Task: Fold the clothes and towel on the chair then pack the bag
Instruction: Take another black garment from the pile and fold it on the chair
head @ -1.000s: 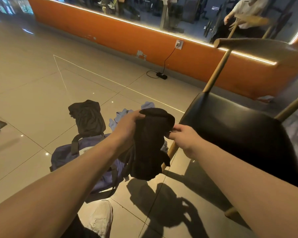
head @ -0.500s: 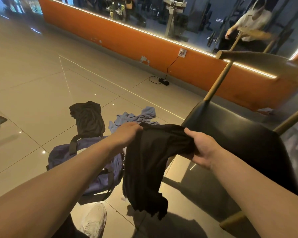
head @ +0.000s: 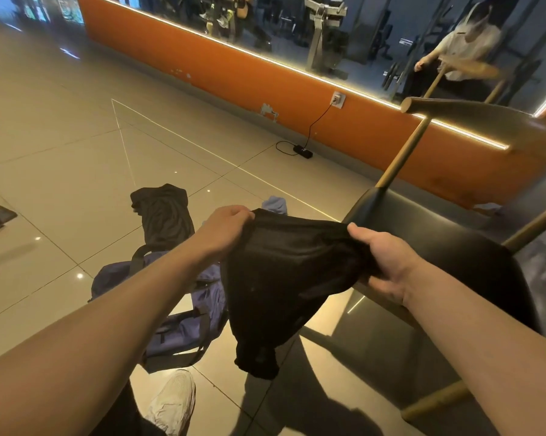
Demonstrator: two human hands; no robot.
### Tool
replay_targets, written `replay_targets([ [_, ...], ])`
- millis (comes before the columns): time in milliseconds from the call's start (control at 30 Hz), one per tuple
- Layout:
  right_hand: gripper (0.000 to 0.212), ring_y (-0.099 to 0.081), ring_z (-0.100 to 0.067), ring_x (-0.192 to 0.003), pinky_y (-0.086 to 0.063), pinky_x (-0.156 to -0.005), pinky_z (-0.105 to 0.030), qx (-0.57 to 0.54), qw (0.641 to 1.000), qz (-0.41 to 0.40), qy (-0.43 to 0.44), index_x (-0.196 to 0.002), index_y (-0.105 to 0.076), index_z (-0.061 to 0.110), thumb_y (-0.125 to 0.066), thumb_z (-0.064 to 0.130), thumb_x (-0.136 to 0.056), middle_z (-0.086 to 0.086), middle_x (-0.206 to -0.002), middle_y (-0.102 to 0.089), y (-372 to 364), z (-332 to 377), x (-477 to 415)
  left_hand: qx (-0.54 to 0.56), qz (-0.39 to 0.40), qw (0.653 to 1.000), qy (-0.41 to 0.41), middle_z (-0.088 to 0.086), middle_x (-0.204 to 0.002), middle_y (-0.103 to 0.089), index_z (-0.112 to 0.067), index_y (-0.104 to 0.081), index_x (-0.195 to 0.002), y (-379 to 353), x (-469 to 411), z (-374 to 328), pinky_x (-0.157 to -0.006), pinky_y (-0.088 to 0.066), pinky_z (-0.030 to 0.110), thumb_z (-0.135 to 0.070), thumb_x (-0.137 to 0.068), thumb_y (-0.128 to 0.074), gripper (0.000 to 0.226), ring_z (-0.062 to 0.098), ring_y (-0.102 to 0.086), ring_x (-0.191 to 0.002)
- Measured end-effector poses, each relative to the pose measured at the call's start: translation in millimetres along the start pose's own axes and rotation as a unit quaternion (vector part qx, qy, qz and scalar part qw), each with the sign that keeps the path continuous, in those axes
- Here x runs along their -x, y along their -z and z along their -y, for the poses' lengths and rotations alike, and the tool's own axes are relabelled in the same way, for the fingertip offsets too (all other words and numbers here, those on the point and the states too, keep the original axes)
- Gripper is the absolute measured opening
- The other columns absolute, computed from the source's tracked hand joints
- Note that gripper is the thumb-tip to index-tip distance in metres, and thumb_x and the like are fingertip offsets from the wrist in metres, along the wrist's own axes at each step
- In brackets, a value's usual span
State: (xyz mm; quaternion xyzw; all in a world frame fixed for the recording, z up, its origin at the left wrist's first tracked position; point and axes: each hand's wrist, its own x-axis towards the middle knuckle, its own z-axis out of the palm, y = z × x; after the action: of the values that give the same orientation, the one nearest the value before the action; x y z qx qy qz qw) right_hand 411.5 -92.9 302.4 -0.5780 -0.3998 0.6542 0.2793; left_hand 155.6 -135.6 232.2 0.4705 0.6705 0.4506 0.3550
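Black fabric hangs between both hands: a dark garment (head: 284, 278) held up in the air beside the chair (head: 438, 221), its top edge stretched from hand to hand and the rest drooping towards the tiled floor (head: 76, 152). The left hand (head: 227, 228) pinches one end of that edge with curled fingers. The right hand (head: 382, 262) grips the other end bunched in its fist, over the front corner of the black seat.

On the floor below lie a purple bag (head: 183, 335), a second dark piece of clothing (head: 163, 215) just beyond it, and a bit of blue cloth (head: 275, 204) peeking out behind the left hand.

The step in hand looks like the opening-out that comes before a fold — the garment is spread but not yet laid flat or doubled over. Next it probably needs the two ends levelled, then a lowering onto the seat so the loose lower part can be smoothed and folded — the packing is some way off
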Motion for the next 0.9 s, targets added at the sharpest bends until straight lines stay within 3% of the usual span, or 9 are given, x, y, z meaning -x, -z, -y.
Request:
replay_targets([
  [100,0.025,-0.071,-0.027,-0.102,-0.059,-0.081,-0.036,0.003,1.000,-0.012,0.005,-0.112,-0.070,0.009,-0.058,0.027,-0.102,-0.011,-0.107,-0.077,0.3,7.6,0.1,-0.005,0.017,1.000,-0.022,-0.007,-0.073,-0.051,-0.026,-0.054,-0.072,0.7,3.7,-3.6,-0.062,-0.034,0.025,-0.032,-0.108,-0.048,0.037,0.008,-0.046,-0.070],
  [200,0.028,-0.070,-0.027,-0.103,-0.058,-0.088,-0.038,0.015,0.999,-0.033,0.002,-0.111,-0.070,0.008,-0.054,0.029,-0.104,-0.011,-0.109,-0.075,1.6,10.6,1.6,0.013,0.077,0.996,-0.043,-0.002,-0.091,-0.064,-0.019,-0.065,-0.095,5.5,5.8,-2.6,-0.075,-0.043,0.029,-0.048,-0.101,-0.057,0.031,0.015,-0.058,-0.086],
  [333,0.030,-0.072,-0.029,-0.098,-0.059,-0.074,-0.039,-0.013,0.999,-0.043,-0.015,-0.111,-0.069,0.006,-0.051,0.030,-0.105,-0.013,-0.103,-0.077,0.9,11.5,4.9,-0.048,0.109,0.987,-0.111,-0.001,-0.101,-0.071,-0.020,-0.069,-0.110,7.9,8.1,2.2,-0.083,-0.055,0.030,-0.030,-0.095,-0.070,0.018,0.018,-0.068,-0.094],
  [433,0.033,-0.073,-0.030,-0.097,-0.060,-0.069,-0.037,-0.027,0.999,-0.031,-0.030,-0.118,-0.067,0.004,-0.051,0.030,-0.105,-0.015,-0.109,-0.075,3.0,9.4,4.2,-0.094,0.055,0.986,-0.125,-0.001,-0.103,-0.072,-0.016,-0.073,-0.115,4.3,6.2,7.0,-0.080,-0.049,0.026,-0.027,-0.103,-0.059,0.021,0.015,-0.066,-0.096],
  [533,0.034,-0.076,-0.029,-0.086,-0.061,-0.061,-0.034,-0.038,0.999,-0.002,-0.036,-0.117,-0.067,0.002,-0.051,0.029,-0.105,-0.016,-0.101,-0.077,1.8,6.5,7.0,-0.171,-0.019,0.977,-0.125,0.001,-0.109,-0.068,-0.015,-0.073,-0.119,1.5,0.0,13.8,-0.089,-0.049,0.035,-0.030,-0.105,-0.055,0.027,0.017,-0.061,-0.100],
  [600,0.033,-0.076,-0.026,-0.082,-0.061,-0.062,-0.034,-0.036,0.999,0.016,-0.033,-0.115,-0.068,0.003,-0.051,0.029,-0.105,-0.014,-0.095,-0.078,-0.7,4.5,8.3,-0.215,-0.060,0.968,-0.114,0.000,-0.102,-0.062,-0.019,-0.074,-0.118,-2.3,-1.8,18.1,-0.085,-0.044,0.034,-0.034,-0.105,-0.055,0.028,0.018,-0.058,-0.097],
  [733,0.032,-0.076,-0.028,-0.088,-0.060,-0.072,-0.038,-0.038,0.998,0.031,-0.035,-0.116,-0.067,0.002,-0.051,0.027,-0.105,-0.015,-0.094,-0.077,-11.8,2.2,11.5,-0.250,-0.101,0.960,-0.080,0.002,-0.098,-0.072,-0.020,-0.074,-0.115,-13.8,0.4,18.5,-0.077,-0.048,0.035,-0.037,-0.105,-0.053,0.029,0.022,-0.067,-0.092],
  [800,0.031,-0.073,-0.029,-0.094,-0.060,-0.077,-0.039,-0.043,0.998,0.036,-0.034,-0.116,-0.067,0.002,-0.052,0.027,-0.105,-0.015,-0.094,-0.077,-17.4,2.8,11.5,-0.209,-0.094,0.971,-0.073,0.002,-0.090,-0.071,-0.013,-0.073,-0.111,-20.5,1.8,17.3,-0.072,-0.047,0.031,-0.031,-0.106,-0.052,0.029,0.017,-0.066,-0.078],
  [900,0.035,-0.074,-0.030,-0.100,-0.057,-0.095,-0.043,-0.052,0.997,0.047,-0.028,-0.120,-0.066,0.001,-0.052,0.029,-0.105,-0.016,-0.104,-0.076,-22.4,3.5,7.9,-0.071,-0.060,0.995,-0.033,0.006,-0.079,-0.074,-0.008,-0.067,-0.105,-27.0,4.9,15.2,-0.067,-0.060,0.036,-0.023,-0.107,-0.051,0.022,0.017,-0.072,-0.062],
])
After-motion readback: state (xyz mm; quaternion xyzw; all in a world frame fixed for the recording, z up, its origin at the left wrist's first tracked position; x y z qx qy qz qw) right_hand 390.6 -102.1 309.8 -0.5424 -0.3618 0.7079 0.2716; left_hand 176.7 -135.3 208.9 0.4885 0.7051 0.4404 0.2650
